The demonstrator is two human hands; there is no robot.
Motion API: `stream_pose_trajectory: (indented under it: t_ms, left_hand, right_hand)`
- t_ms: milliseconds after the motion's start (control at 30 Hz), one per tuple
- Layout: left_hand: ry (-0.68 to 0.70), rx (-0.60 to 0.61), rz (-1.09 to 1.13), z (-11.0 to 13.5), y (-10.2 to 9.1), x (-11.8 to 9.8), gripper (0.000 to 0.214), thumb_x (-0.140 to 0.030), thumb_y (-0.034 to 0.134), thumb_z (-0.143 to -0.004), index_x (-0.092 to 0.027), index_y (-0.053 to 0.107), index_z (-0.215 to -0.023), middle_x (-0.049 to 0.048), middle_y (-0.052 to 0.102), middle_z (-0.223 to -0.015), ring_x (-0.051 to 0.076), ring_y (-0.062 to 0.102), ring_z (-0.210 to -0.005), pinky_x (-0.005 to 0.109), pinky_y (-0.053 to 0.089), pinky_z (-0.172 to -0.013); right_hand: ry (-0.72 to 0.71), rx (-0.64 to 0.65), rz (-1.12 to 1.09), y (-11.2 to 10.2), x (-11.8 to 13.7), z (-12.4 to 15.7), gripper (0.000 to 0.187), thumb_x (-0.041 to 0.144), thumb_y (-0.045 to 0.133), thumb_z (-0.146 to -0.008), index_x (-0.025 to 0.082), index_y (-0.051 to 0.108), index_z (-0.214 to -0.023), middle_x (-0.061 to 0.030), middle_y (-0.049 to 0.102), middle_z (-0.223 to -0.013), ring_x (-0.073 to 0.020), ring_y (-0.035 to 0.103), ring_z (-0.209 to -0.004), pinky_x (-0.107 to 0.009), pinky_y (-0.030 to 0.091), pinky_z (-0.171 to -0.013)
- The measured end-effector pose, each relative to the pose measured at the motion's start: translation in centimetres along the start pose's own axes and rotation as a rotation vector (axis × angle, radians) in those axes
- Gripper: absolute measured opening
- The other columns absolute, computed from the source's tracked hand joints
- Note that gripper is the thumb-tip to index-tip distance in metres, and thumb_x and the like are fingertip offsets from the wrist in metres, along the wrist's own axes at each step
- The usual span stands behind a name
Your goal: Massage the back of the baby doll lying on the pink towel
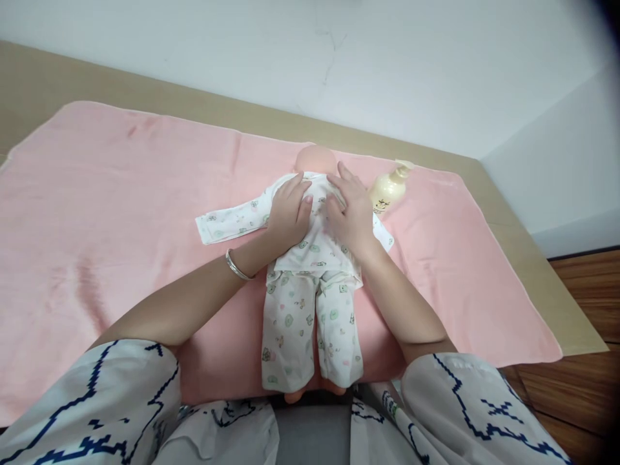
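A baby doll (317, 159) lies face down on a pink towel (121, 213), dressed in a white printed shirt and trousers (310, 323). My left hand (289, 210) rests flat on the left side of the doll's upper back, fingers stretched out and together. My right hand (351, 213) lies flat on the right side of the back, fingers spread toward the neck. Both palms press on the shirt and neither hand grips anything. A silver bangle (236, 266) sits on my left wrist.
A cream pump bottle (389, 192) lies on the towel just right of the doll's shoulder, close to my right hand. The towel covers a beige table (542, 271) against a white wall. Wooden floor shows at the right.
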State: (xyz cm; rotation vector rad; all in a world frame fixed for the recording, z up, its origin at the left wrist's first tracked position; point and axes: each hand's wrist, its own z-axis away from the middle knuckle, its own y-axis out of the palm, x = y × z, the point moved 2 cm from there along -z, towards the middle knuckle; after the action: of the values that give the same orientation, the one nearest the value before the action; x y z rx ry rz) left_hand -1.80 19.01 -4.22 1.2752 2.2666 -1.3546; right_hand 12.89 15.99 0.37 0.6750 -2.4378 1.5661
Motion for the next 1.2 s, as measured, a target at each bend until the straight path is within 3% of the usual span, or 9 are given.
stream_pose_trajectory:
  t_ms: [267, 367, 500, 600, 733, 867, 933, 1067, 1200]
  left_hand:
    - [0.006, 0.053, -0.053, -0.7, 0.2, 0.0, 0.045, -0.027, 0.032, -0.098, -0.014, 0.064, -0.125, 0.0136, 0.067, -0.138, 0.022, 0.057, -0.135, 0.043, 0.041, -0.121]
    - [-0.018, 0.103, -0.154, -0.5, -0.2, -1.3, 0.047, -0.022, 0.034, -0.096, -0.011, 0.063, -0.131, 0.0166, 0.061, -0.146, 0.026, 0.051, -0.142, 0.049, 0.037, -0.124]
    - [-0.01, 0.278, -0.062, 1.1, -1.2, -5.8, 0.045, -0.032, 0.048, -0.093, -0.018, 0.064, -0.134, 0.0123, 0.055, -0.154, 0.035, 0.04, -0.152, 0.065, 0.026, -0.126]
    - [-0.059, 0.394, 0.405, 0.9, -1.0, -9.9, 0.039, -0.042, 0.046, -0.099, -0.027, 0.069, -0.127, 0.0051, 0.065, -0.144, 0.026, 0.056, -0.141, 0.05, 0.042, -0.123]
    - [-0.284, 0.332, 0.75, -4.2, 1.3, -12.9, 0.058, -0.031, 0.011, -0.107, -0.018, 0.052, -0.146, 0.0117, 0.062, -0.147, 0.019, 0.065, -0.131, 0.041, 0.057, -0.109]
    - [-0.487, 0.226, 0.808, -10.3, 4.2, -13.3, 0.061, -0.026, -0.001, -0.106, -0.017, 0.027, -0.16, 0.0135, 0.044, -0.162, 0.015, 0.057, -0.139, 0.036, 0.056, -0.108]
    - [-0.56, 0.22, 0.758, -12.1, 4.9, -13.3, 0.061, -0.029, -0.001, -0.107, -0.018, 0.025, -0.161, 0.0144, 0.047, -0.16, 0.016, 0.061, -0.135, 0.035, 0.057, -0.105]
    - [-0.696, 0.291, 0.743, -13.3, 4.9, -13.5, 0.061, -0.034, 0.003, -0.107, -0.019, 0.028, -0.161, 0.0164, 0.066, -0.137, 0.024, 0.072, -0.117, 0.046, 0.06, -0.099]
    - [-0.865, 0.321, 1.085, -13.0, 4.6, -14.0, 0.066, -0.041, 0.005, -0.106, -0.013, 0.016, -0.164, 0.0216, 0.055, -0.149, 0.024, 0.065, -0.13, 0.042, 0.058, -0.101]
  right_hand:
    - [0.017, 0.007, -0.122, 2.8, -0.8, 0.1, 0.047, 0.02, 0.041, -0.09, 0.017, 0.07, -0.127, -0.01, 0.061, -0.149, -0.0206, 0.052, -0.144, -0.041, 0.038, -0.125]
    - [0.008, -0.028, -0.147, 0.2, -0.6, -0.7, 0.049, 0.02, 0.043, -0.089, 0.016, 0.068, -0.13, -0.011, 0.055, -0.155, -0.0221, 0.05, -0.146, -0.042, 0.038, -0.124]
    - [0.038, -0.088, -0.138, -5.3, -1.8, -1.7, 0.05, 0.025, 0.043, -0.092, 0.015, 0.062, -0.138, -0.0127, 0.044, -0.163, -0.0252, 0.044, -0.151, -0.045, 0.037, -0.125]
    - [0.163, -0.189, -0.098, -9.2, -4.3, -2.2, 0.053, 0.027, 0.045, -0.091, 0.014, 0.06, -0.139, -0.015, 0.035, -0.167, -0.0314, 0.031, -0.157, -0.056, 0.031, -0.127]
    - [0.286, -0.233, -0.077, -12.1, -7.1, -2.1, 0.063, 0.022, 0.044, -0.089, 0.006, 0.049, -0.15, -0.0177, 0.03, -0.169, -0.0307, 0.023, -0.16, -0.056, 0.025, -0.13]
    - [0.22, -0.029, -0.105, -11.4, -6.4, -2.0, 0.064, 0.019, 0.04, -0.09, 0.008, 0.045, -0.153, -0.0137, 0.044, -0.163, -0.0262, 0.037, -0.155, -0.05, 0.028, -0.13]
    - [0.182, 0.016, -0.062, -10.5, -5.3, -2.1, 0.063, 0.015, 0.037, -0.09, 0.008, 0.047, -0.152, -0.0135, 0.046, -0.162, -0.0265, 0.036, -0.156, -0.05, 0.027, -0.131]
    - [0.135, 0.079, 0.134, -9.0, -4.1, -2.1, 0.054, 0.009, 0.038, -0.091, -0.002, 0.053, -0.142, -0.0252, 0.049, -0.156, -0.0326, 0.039, -0.153, -0.05, 0.032, -0.127]
    - [0.108, 0.032, 0.28, -8.4, -4.4, -2.0, 0.046, 0.01, 0.043, -0.092, 0.0, 0.058, -0.134, -0.0264, 0.058, -0.145, -0.0343, 0.049, -0.143, -0.048, 0.038, -0.122]
